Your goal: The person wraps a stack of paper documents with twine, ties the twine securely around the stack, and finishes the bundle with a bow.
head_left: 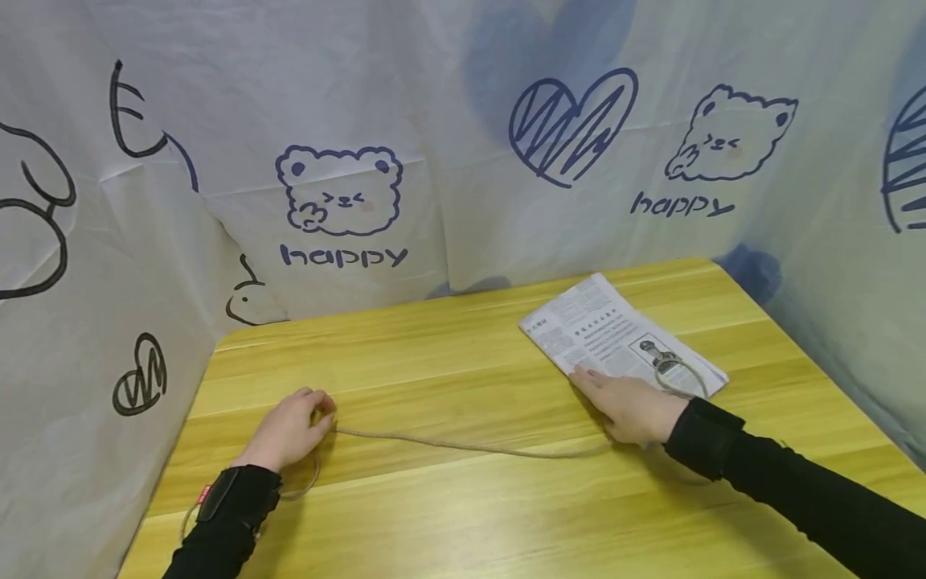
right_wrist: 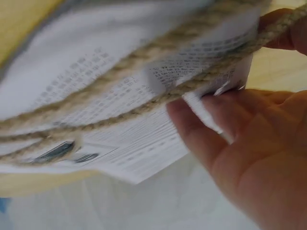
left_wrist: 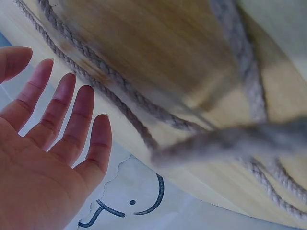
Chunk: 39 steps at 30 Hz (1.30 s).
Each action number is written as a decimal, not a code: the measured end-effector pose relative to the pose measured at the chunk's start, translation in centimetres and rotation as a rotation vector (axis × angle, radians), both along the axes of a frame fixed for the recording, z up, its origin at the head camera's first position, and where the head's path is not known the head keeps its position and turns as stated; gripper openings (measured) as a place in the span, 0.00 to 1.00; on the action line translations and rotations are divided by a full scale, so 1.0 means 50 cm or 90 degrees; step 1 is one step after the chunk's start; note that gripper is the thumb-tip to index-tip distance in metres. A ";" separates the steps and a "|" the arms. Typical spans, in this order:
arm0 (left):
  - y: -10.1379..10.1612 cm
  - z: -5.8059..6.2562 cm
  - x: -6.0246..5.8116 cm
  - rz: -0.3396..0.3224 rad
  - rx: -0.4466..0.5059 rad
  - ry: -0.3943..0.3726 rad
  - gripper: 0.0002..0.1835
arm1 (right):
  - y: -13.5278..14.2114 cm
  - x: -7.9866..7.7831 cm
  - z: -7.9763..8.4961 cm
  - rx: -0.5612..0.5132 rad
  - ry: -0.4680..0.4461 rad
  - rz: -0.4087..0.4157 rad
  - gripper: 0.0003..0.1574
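A thin beige rope (head_left: 434,441) runs across the wooden table between the two hands. My left hand (head_left: 292,426) is at its left end, fingers loosely bent. In the left wrist view the fingers (left_wrist: 79,117) are spread, with strands of rope (left_wrist: 120,91) just past their tips. My right hand (head_left: 628,406) rests its straight fingers on the near edge of a folded newspaper (head_left: 586,322). In the right wrist view the rope (right_wrist: 192,86) crosses in front of the newspaper (right_wrist: 139,143) and passes the thumb. A small rope loop overlaps the newspaper's right end.
The yellow wood-grain table (head_left: 434,362) has rounded far corners. White cloth (head_left: 448,121) with drawn bears, hearts and lettering hangs behind it and along both sides. Black bands (head_left: 703,438) circle both wrists, and more rope curls beside the left one.
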<state>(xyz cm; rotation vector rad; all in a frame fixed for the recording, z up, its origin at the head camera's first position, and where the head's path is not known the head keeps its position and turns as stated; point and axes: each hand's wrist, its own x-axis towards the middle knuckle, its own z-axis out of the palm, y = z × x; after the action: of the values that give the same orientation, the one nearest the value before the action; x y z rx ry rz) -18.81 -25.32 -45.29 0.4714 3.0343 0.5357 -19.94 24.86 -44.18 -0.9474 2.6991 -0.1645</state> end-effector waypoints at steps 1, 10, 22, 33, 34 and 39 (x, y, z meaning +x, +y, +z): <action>0.000 0.000 0.000 0.001 0.000 -0.001 0.09 | 0.000 0.001 0.000 -0.006 -0.001 0.009 0.49; 0.001 0.003 -0.003 -0.001 -0.009 -0.006 0.09 | -0.001 -0.030 -0.002 -0.085 -0.012 -0.004 0.60; 0.029 0.015 -0.010 -0.010 0.001 0.016 0.10 | -0.036 -0.073 -0.027 0.012 0.055 -0.081 0.54; 0.036 0.017 -0.005 -0.005 0.014 0.018 0.10 | -0.033 -0.073 -0.040 -0.005 0.220 -0.129 0.22; 0.036 0.017 -0.005 -0.004 0.014 0.019 0.11 | -0.033 -0.073 -0.038 -0.001 0.234 -0.137 0.18; 0.040 0.018 -0.006 -0.004 0.017 0.028 0.11 | -0.033 -0.073 -0.030 -0.006 0.263 -0.168 0.07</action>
<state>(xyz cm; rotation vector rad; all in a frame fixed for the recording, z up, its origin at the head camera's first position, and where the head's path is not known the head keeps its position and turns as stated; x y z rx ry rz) -19.12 -23.30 -44.39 0.5015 3.0700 0.5750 -23.58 23.23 -45.68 -0.6826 3.2013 -0.0338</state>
